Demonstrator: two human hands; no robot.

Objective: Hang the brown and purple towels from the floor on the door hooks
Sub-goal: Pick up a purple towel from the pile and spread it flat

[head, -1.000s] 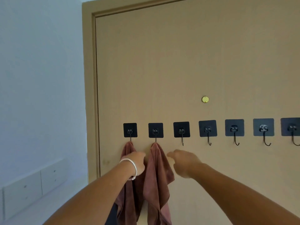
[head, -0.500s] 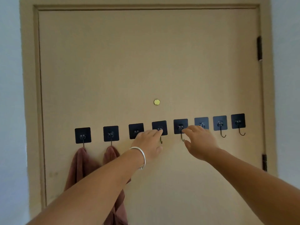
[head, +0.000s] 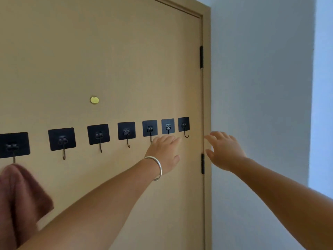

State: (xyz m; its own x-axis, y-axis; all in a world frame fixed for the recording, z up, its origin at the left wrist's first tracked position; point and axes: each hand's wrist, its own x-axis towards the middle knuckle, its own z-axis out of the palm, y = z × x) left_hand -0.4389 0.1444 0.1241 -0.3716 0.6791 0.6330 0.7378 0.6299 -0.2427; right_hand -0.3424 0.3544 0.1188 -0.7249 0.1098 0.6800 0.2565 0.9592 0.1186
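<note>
Item: tan door (head: 108,51) carrying a row of black adhesive hooks (head: 126,130) across the middle of the frame; brass peephole (head: 94,100) above them.

Brown towel (head: 19,199): hung from the leftmost visible hook (head: 14,145), lower left of frame, draped and partly cut off by the edge. Purple towel: not in view; the floor was not in view either.

Left hand (head: 164,154): empty, fingers spread, reached out below the hooks at right of centre, silver bangle (head: 157,166) at the wrist. Right hand (head: 223,152): empty, fingers apart, held over the door frame (head: 206,105) beside the lower hinge (head: 202,163).

Step, as judged: between hangings, with neither grip holding cloth. Six hooks to the right of the towel appeared free. The next move would call for turning down to the floor, gathering a remaining towel, and catching its edge over a free hook.
</note>
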